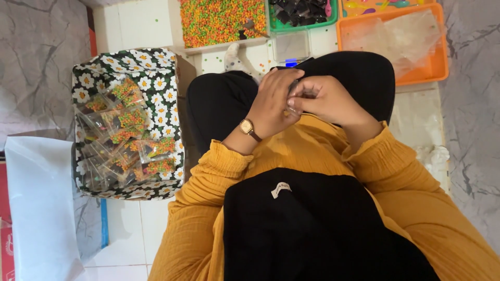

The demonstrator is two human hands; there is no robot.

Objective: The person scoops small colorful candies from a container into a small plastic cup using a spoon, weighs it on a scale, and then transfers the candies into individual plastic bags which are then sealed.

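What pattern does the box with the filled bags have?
White daisies on black, on the box, head view.

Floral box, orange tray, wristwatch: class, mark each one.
Floral box (pixel 156 60): head view, bare patterned rim.
Orange tray (pixel 441 52): head view, right wall.
Wristwatch (pixel 246 126): head view, its face, on the left hand (pixel 273 101).

A home floor used as a small packing spot: white tiled floor (pixel 136 22) beside grey marble-patterned flooring (pixel 41 62), with a person seated on it. Around them stand a flower-printed box (pixel 83 78) full of small clear packets of coloured sweets (pixel 125 135), an open tray of orange and green sweets (pixel 221 21), and an orange plastic tray (pixel 441 73) of empty clear bags.
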